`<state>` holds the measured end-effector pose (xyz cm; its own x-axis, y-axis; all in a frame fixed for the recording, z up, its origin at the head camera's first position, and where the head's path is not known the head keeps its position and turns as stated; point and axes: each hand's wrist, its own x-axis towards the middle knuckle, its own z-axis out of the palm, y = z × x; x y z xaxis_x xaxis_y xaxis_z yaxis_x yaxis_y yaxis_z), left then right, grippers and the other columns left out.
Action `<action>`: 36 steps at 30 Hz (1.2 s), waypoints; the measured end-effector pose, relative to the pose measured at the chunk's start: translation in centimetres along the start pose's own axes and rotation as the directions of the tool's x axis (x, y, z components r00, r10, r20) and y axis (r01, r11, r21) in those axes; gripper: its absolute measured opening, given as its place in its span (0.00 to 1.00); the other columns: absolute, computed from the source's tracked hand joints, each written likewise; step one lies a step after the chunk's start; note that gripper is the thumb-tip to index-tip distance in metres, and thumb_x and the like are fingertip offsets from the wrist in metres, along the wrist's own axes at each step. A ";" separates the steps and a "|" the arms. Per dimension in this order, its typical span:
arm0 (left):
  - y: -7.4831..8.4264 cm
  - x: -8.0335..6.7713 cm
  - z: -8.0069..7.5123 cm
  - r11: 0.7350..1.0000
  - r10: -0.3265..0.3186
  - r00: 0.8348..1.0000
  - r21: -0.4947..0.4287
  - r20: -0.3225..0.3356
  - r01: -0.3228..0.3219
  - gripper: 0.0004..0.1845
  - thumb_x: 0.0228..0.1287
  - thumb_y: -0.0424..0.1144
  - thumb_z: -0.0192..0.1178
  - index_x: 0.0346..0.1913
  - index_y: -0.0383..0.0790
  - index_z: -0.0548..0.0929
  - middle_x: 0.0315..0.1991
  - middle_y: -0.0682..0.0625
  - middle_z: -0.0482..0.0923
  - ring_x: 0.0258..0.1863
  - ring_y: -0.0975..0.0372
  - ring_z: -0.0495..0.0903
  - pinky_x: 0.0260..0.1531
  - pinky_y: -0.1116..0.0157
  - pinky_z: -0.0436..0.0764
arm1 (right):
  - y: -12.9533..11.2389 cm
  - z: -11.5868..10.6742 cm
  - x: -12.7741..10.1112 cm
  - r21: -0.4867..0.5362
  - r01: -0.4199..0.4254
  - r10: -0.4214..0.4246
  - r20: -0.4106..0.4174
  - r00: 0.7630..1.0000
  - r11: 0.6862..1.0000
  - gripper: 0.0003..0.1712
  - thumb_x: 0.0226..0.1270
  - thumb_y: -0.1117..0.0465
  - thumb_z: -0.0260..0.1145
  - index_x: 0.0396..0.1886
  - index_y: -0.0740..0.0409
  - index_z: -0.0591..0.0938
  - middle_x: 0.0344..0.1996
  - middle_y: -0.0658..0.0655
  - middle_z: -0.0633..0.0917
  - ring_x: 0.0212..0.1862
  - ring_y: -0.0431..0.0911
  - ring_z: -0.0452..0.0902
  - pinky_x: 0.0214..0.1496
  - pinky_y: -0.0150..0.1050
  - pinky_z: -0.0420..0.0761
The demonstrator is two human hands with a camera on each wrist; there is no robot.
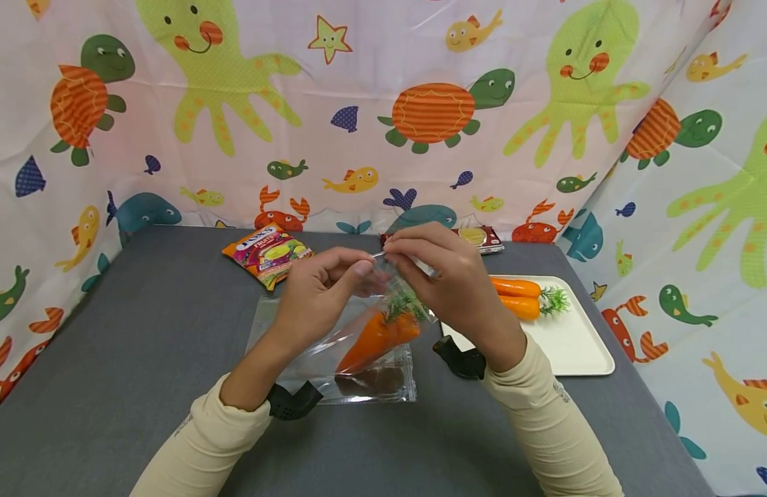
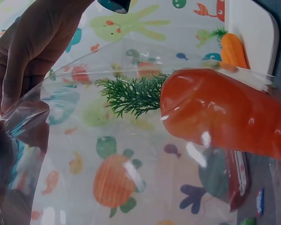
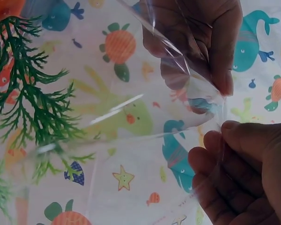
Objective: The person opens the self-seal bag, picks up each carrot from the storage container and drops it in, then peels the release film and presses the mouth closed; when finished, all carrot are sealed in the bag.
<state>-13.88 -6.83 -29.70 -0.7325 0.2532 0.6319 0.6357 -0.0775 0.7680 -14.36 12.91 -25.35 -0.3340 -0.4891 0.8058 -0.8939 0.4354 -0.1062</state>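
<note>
In the head view, cream sleeves (image 1: pixel 203 442) are reaching in nearest the camera, on the bag's near side. At the top of the bag (image 1: pixel 352 328), the left hand (image 1: pixel 317 293) and right hand (image 1: pixel 442 276) are each pinching film between thumb and fingertips, close together. The carrot (image 1: pixel 377 342) is slanting, apparently inside the bag, its greens (image 1: pixel 404 307) pointing toward the right hand. Flat film (image 1: pixel 261 331) is lying beneath; whether it belongs to the same bag, I cannot tell. Right of the bag, a tray (image 1: pixel 582 345) is holding two carrots (image 1: pixel 521 308); beyond it, a sweets packet (image 1: pixel 268 255) is lying.

In the left wrist view, the film is stretching from the pinch toward the carrot, and the greens are sitting short of the bag's pinched edge. Good work here would be keeping them clear of that edge, letting the carrot's weight settle low in the bag.

In the right wrist view, both hands' fingertips are nearly meeting at one gathered peak of the bag. Such thin film probably rewards a light pinch on the very edge, feeling for its layers; hard tugging could be creasing or tearing it.
</note>
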 end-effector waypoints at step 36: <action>0.0 0.0 0.4 1.000 -0.005 1.000 -0.008 0.017 0.005 0.07 0.67 0.25 0.58 0.45 0.26 0.82 0.37 0.43 0.86 0.36 0.57 0.87 0.35 0.59 0.85 | 0.2 -0.2 -0.3 0.180 -0.048 0.044 0.021 0.999 0.983 0.18 0.50 0.76 0.75 0.44 0.68 0.86 0.40 0.59 0.85 0.45 0.48 0.81 0.48 0.33 0.80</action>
<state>-13.80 -6.43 -29.76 -0.7316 0.2697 0.6261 0.6300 -0.0836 0.7721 -14.36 13.25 -25.52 -0.3796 -0.4853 0.7876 -0.9162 0.3150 -0.2476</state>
